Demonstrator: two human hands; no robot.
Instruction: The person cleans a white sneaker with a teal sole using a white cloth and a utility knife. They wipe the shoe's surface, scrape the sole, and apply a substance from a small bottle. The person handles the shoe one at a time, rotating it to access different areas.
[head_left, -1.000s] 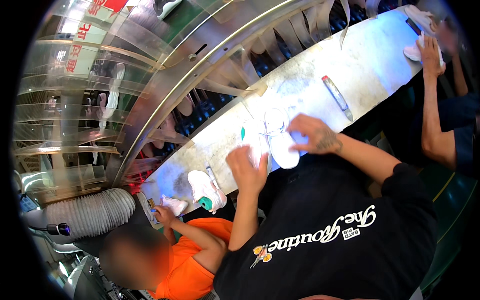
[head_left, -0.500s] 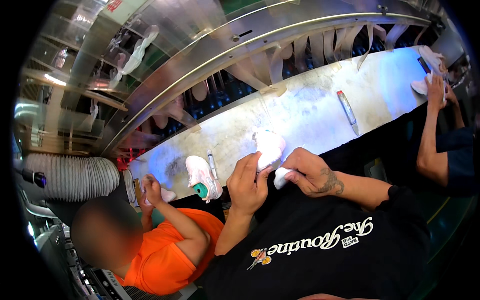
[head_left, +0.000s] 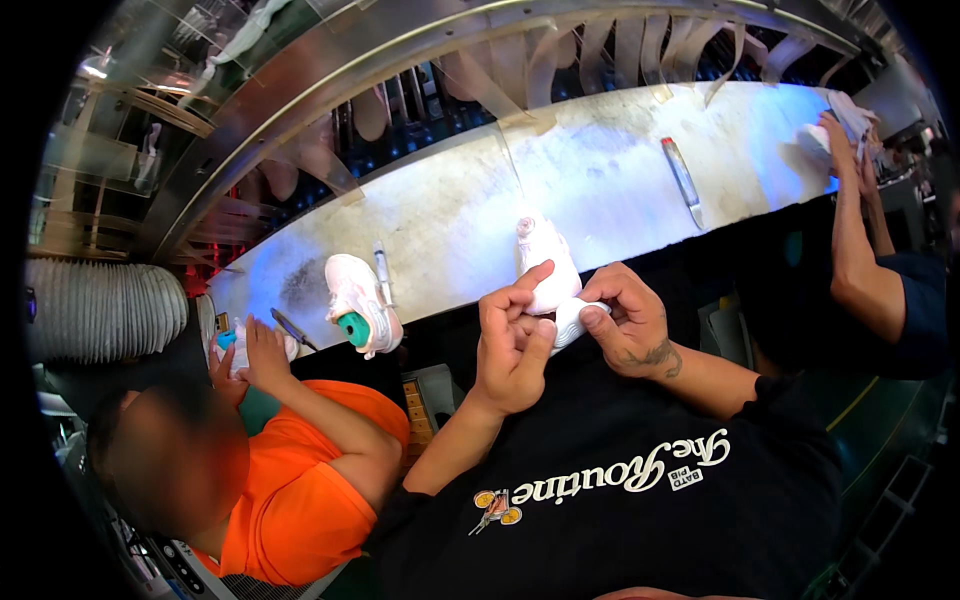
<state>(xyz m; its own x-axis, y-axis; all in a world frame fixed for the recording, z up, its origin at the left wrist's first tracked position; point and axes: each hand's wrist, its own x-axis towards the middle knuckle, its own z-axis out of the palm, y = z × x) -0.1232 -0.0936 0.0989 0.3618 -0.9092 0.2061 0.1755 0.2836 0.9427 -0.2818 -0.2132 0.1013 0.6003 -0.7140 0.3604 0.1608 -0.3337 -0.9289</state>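
Note:
A pale pinkish-white shoe (head_left: 545,250) is at the bench's near edge, brightly lit. The bent fingers of my left hand (head_left: 515,345) are at its side, closed on it, with the thumb against a white ribbed piece (head_left: 577,322). That piece looks like a shoe sole, but I cannot tell for certain. My right hand (head_left: 630,325) pinches its other side between thumb and fingers. The ribbed piece sits right at the near end of the shoe; whether they are joined is hidden by my hands.
Another pale shoe with a green insert (head_left: 352,328) stands to the left, beside a marker-like tool (head_left: 384,275). A red-tipped tool (head_left: 683,183) lies on the white bench (head_left: 620,220). An orange-shirted person (head_left: 310,480) works at left; another person's arm (head_left: 850,220) reaches in at right.
The white ribbed piece has moved up against the shoe, and my hands have come closer together. My view has shifted, and the orange-shirted person's hands are lower, on a white item.

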